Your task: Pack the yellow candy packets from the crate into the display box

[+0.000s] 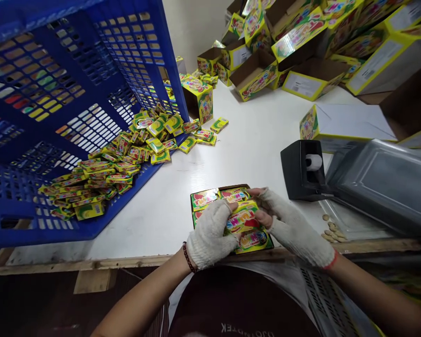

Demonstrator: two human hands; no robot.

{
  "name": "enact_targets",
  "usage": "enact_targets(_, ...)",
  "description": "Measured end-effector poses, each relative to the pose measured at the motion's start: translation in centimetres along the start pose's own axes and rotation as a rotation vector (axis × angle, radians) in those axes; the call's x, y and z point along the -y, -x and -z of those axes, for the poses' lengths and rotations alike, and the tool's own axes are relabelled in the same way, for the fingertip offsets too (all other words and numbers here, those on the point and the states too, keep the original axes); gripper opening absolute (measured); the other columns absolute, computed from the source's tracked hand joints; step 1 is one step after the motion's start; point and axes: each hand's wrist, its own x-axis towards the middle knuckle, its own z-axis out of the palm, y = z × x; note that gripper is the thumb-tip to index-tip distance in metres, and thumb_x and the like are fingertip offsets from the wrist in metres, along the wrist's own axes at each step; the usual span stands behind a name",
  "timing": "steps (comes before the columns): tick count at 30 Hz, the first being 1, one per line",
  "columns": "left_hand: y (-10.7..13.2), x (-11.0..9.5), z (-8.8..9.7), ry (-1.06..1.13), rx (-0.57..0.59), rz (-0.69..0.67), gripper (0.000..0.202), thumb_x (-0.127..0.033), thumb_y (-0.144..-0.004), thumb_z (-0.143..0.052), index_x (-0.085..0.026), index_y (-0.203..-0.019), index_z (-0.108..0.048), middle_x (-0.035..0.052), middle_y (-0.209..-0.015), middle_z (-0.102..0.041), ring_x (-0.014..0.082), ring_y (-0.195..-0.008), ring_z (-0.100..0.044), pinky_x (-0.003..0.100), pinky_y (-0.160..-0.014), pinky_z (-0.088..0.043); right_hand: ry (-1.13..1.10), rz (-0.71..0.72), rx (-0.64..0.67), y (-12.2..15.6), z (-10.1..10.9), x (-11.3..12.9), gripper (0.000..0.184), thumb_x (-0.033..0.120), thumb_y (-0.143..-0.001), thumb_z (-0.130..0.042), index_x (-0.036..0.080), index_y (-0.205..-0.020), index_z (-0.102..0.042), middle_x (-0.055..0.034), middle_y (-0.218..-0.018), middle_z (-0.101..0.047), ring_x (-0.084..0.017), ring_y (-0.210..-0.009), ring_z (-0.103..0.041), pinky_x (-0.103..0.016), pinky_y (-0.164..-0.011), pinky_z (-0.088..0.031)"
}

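Both gloved hands working on a packet at the near edge of the white table.

The left hand and right hand, both wearing white knit fingerless gloves, are pinching one small candy packet between curled fingers, just above an open carton sitting at the near table edge. The packet is showing glossy yellow-green wrap with red fruit shapes and coloured lettering; matching packets are filling the carton in rows. To the left, a tilted blue crate is spilling a heap of loose packets. A black tape dispenser is standing right; empty printed boxes are lying far right.
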Motion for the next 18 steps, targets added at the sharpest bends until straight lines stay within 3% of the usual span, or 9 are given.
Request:
enact_targets(2, -0.8, -0.4, 0.0, 0.036, 0.053, 0.01, 0.053, -0.025, -0.072, -0.079, -0.024, -0.123, -0.062, 0.0109, -0.119, -0.065, 0.0324, -0.115, -0.059, 0.05, -0.104, -0.047, -0.074, -0.088, -0.009, -1.0, 0.1, 0.8, 0.04, 0.05, -0.09, -0.058, 0.023, -0.119, -0.055, -0.0086, -0.107, -0.072, -0.025, -0.094, -0.07, -0.04, -0.08, -0.061)
enact_targets(5, -2.1, -1.1, 0.1, 0.218, 0.042, 0.209, 0.037, -0.032, -0.081, -0.072, -0.023, -0.117, -0.064, 0.0086, -0.108, -0.068, 0.0279, -0.101, -0.064, 0.045, -0.093, -0.053, -0.184, -0.156, -0.091, -2.2, 0.0, 1.6, 0.048, 0.057, -0.083, -0.065, 0.023, -0.113, -0.051, -0.0055, -0.091, -0.072, -0.022, -0.079, -0.07, -0.035, -0.068, -0.06)
enact_targets(8, -3.2, -1.9, 0.3, 0.484, -0.102, 0.37, 0.03, -0.034, -0.085, -0.069, -0.021, -0.109, -0.06, 0.006, -0.101, -0.069, 0.0223, -0.092, -0.066, 0.036, -0.083, -0.054, -0.293, -0.117, -0.125, -2.6, -0.8, 2.1, 0.06, 0.063, -0.077, -0.068, 0.022, -0.117, -0.049, -0.01, -0.105, -0.072, -0.024, -0.09, -0.071, -0.037, -0.076, -0.06)
enact_targets(11, -3.5, -2.2, 0.1, 0.601, -0.16, 0.378, 0.036, -0.042, -0.079, -0.076, -0.02, -0.102, -0.059, 0.0058, -0.097, -0.069, 0.0221, -0.091, -0.066, 0.035, -0.082, -0.054, -0.307, -0.157, -0.042, -2.5, -1.4, 2.3, 0.054, 0.058, -0.082, -0.064, 0.021, -0.12, -0.054, -0.0116, -0.115, -0.072, -0.026, -0.1, -0.07, -0.04, -0.081, -0.06)
enact_targets(13, -3.0, -1.8, 0.1, 0.542, -0.159, 0.339, 0.038, -0.047, -0.081, -0.073, -0.019, -0.104, -0.061, 0.0074, -0.1, -0.069, 0.0234, -0.093, -0.066, 0.037, -0.084, -0.053, -0.214, -0.144, -0.028, -2.8, -0.9, 2.1, 0.048, 0.052, -0.087, -0.06, 0.021, -0.124, -0.057, -0.0103, -0.116, -0.073, -0.027, -0.103, -0.069, -0.041, -0.083, -0.059)
enact_targets(15, -2.3, -0.7, 0.4, 0.408, -0.231, 0.311, 0.039, -0.049, -0.086, -0.068, -0.02, -0.111, -0.062, 0.0091, -0.107, -0.068, 0.0251, -0.1, -0.065, 0.04, -0.091, -0.051, -0.059, -0.072, -0.013, -3.4, 0.2, 1.5, 0.051, 0.045, -0.088, -0.058, 0.021, -0.133, -0.055, -0.009, -0.12, -0.072, -0.027, -0.106, -0.068, -0.041, -0.087, -0.058)
enact_targets(18, -1.9, 1.8, 1.7, 0.195, -0.339, 0.305, 0.037, -0.047, -0.09, -0.062, -0.02, -0.115, -0.062, 0.01, -0.114, -0.067, 0.0259, -0.107, -0.063, 0.042, -0.098, -0.048, 0.278, -0.005, 0.2, -5.1, 1.5, 0.8, 0.044, 0.031, -0.09, -0.053, 0.022, -0.132, -0.061, -0.0055, -0.117, -0.073, -0.024, -0.103, -0.067, -0.037, -0.087, -0.057)
